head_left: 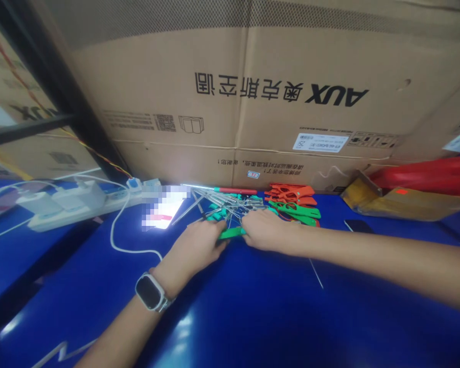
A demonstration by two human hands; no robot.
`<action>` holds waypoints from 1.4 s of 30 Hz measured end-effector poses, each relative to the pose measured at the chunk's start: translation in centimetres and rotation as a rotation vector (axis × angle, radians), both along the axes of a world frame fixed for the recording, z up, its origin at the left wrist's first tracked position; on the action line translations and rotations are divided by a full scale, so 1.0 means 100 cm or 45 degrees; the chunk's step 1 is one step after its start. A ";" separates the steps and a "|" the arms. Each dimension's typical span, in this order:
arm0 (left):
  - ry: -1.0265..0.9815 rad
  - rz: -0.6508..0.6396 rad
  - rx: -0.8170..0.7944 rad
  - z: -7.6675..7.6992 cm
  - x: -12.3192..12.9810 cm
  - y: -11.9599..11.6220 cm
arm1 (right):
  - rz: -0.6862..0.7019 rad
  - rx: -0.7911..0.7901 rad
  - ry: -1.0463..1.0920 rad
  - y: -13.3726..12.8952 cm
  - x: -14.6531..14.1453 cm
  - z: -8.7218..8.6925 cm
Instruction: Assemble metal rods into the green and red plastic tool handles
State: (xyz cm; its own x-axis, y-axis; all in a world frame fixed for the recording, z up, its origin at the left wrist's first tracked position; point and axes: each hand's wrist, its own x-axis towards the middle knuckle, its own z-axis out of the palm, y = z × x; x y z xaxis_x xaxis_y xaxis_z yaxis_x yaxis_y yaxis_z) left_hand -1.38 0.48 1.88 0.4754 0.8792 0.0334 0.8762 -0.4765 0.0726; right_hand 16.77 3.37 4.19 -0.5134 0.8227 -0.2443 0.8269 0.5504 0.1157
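Observation:
A slim green plastic piece [231,233] spans the gap between my two hands, low over the blue table. My left hand [201,243], with a watch on its wrist, pinches the piece's left end between thumb and fingers. At the other end, the curled fingers of my right hand [266,231] close on it; their tips are partly hidden. Just beyond both hands lies a loose pile of thin metal rods [230,200], some with teal ends. Flat orange plastic parts [291,193] and green plastic parts [301,211] are stacked right of the pile.
A large cardboard box [222,61] walls off the back. On the left sits a white power strip [80,207] with plugs and a cable, beside a lit phone [168,207]. An open carton [398,202], a dark phone [358,226] and a thin rod [316,273] lie on the right.

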 end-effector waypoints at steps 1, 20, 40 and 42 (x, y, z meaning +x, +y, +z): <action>0.007 0.020 -0.006 0.000 -0.003 0.001 | 0.031 0.053 -0.003 0.000 0.000 0.002; 0.136 0.055 0.008 -0.011 0.017 -0.007 | 0.075 0.060 -0.060 -0.011 0.007 0.001; -0.381 0.285 -0.002 -0.011 0.011 0.002 | -0.180 0.194 1.274 -0.045 0.014 -0.005; -0.485 0.223 -0.038 -0.015 0.016 -0.001 | -0.417 -0.302 1.549 -0.042 0.008 -0.026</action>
State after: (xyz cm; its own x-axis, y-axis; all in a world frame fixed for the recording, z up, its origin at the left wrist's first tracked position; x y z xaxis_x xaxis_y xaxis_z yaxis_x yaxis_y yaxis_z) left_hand 0.21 0.38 0.40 0.2773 0.9488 0.1512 0.8514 -0.3156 0.4190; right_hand 17.61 -0.81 1.54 -0.2912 0.9533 0.0802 0.4306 0.2055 -0.8789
